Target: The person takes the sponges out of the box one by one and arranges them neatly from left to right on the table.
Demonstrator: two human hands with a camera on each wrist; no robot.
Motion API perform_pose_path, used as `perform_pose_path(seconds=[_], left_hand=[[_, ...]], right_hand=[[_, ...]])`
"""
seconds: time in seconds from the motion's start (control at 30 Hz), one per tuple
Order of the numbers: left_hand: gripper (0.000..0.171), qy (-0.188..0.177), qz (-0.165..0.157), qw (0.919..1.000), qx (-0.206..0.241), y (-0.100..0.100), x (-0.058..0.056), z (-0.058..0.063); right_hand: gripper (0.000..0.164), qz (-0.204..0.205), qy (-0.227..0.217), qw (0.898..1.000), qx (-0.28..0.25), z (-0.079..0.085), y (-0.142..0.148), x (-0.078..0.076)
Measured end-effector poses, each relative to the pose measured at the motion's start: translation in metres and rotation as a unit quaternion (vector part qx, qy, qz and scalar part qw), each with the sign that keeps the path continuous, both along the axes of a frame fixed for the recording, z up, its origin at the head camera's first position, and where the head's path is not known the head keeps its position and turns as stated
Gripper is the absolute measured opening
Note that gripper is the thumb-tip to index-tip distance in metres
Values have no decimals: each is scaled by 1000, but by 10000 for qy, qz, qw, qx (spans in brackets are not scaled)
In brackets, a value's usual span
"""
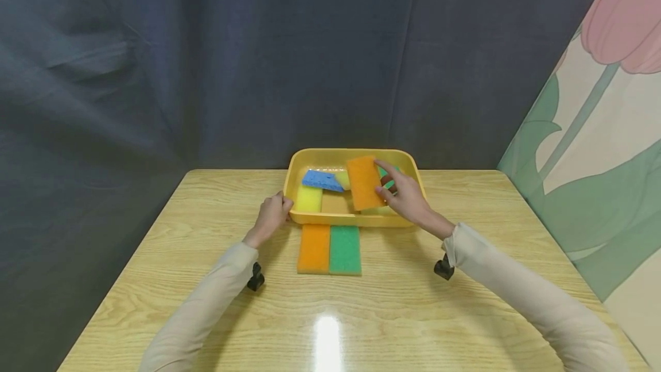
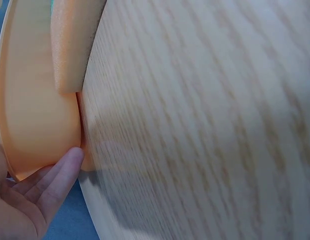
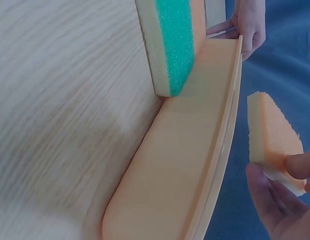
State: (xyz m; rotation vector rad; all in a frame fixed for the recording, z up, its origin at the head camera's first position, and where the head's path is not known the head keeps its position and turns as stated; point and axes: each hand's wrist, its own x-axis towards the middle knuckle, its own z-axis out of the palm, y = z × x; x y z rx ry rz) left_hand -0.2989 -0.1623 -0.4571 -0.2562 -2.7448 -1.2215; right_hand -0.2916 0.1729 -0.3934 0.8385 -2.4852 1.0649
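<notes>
An orange scouring sponge [image 1: 364,183] is pinched between the thumb and fingers of my right hand [image 1: 409,195], over the right half of a yellow tray [image 1: 330,220]. In the right wrist view, that sponge [image 3: 277,137] shows a pale layer behind its orange face, higher than the tray's rim. My left hand [image 1: 271,217] grips the tray at its front left corner; the left wrist view shows fingers [image 2: 60,182] along the outer wall. Inside the tray are a blue sponge [image 1: 322,180], a yellow sponge [image 1: 308,200] and a green one [image 1: 388,177] partly hidden by my right hand.
In front of the tray, an orange sponge [image 1: 314,250] and a green sponge [image 1: 345,251] lie side by side on the wooden table [image 1: 217,303]. A dark curtain [image 1: 320,62] hangs behind the table, and a flower-patterned wall [image 1: 609,177] stands to the right.
</notes>
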Motion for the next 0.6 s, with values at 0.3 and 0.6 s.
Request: perform_pose_path(seconds=[0.3,0.6], left_hand=[[24,-7,47,10000,32,0,0,1],[26,49,-17,10000,-33,0,0,1]], right_hand=[[63,177,-348,9992,-75,-2,8,12],[64,319,-626,9974,-164,-6,13,30]])
